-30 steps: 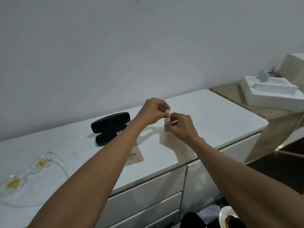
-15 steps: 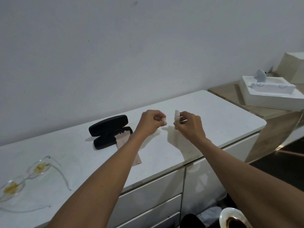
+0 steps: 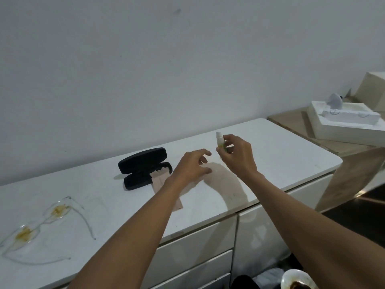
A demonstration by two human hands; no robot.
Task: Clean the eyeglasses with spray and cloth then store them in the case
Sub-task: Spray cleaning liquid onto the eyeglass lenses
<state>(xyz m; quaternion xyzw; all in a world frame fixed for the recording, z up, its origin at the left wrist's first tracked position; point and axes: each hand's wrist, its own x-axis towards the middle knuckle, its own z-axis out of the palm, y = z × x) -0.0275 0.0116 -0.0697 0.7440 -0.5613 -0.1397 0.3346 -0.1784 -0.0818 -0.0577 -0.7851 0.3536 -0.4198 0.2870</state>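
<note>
Holding the spray bottle upright in a closed right hand, nozzle bare, while the left hand hovers open and empty, the person should carry it left to the smeared eyeglasses lying at the worktop's near-left end, nozzle aimed squarely at each lens.

My white-capped spray bottle shows yellow-green. At nine o'clock lies the black case with a pinkish cloth; at seven, clear eyeglasses smeared yellow-brown on the white cabinet top.
</note>
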